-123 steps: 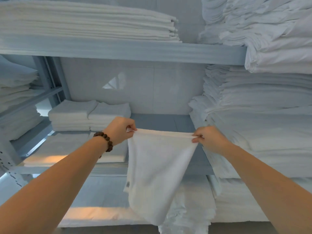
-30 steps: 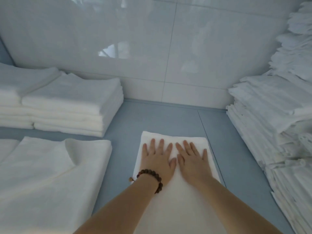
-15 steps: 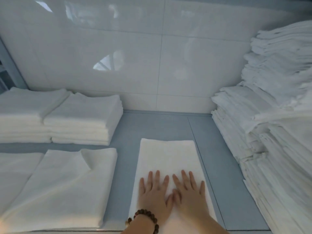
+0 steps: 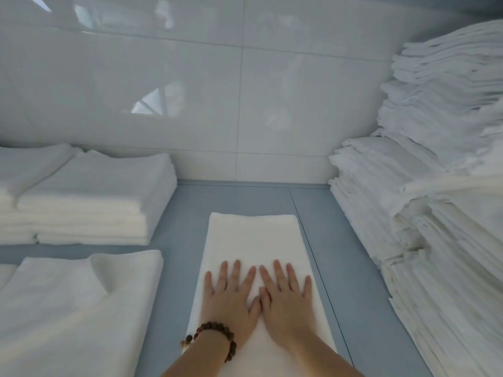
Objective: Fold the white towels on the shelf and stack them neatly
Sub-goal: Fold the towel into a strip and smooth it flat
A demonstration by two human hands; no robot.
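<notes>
**Both palms flat on the half-folded towel, smoothing stroke drawn towards the front edge**

My left hand [image 4: 230, 297] and right hand [image 4: 285, 300] lie side by side with the thumbs touching. The fingers are straight and spread, gripping nothing and only pressing down. Under them is the white towel [image 4: 253, 238], folded into a long narrow strip. It runs from mid-shelf towards the front edge, with my palms on its nearer half. A brown bead bracelet [image 4: 217, 339] sits on my left wrist.

Change: four seconds ago I held this towel hanging by its top corners in front of the shelf. One second ago my palms were at its far end, and they have since slid back towards me. I judge the lengthwise fold set and flattened, with the cross folds and the stacking still to come.

Surroundings: the grey-blue shelf [image 4: 185, 227] shows bare on either side of the strip. A folded towel stack [image 4: 89, 197] stands at the back-left corner, against the tiled wall [image 4: 245, 104]. A flat towel with a turned-up corner [image 4: 76, 308] lies at the front left. A tall, ragged pile of linen [image 4: 435, 213] fills the right edge.
</notes>
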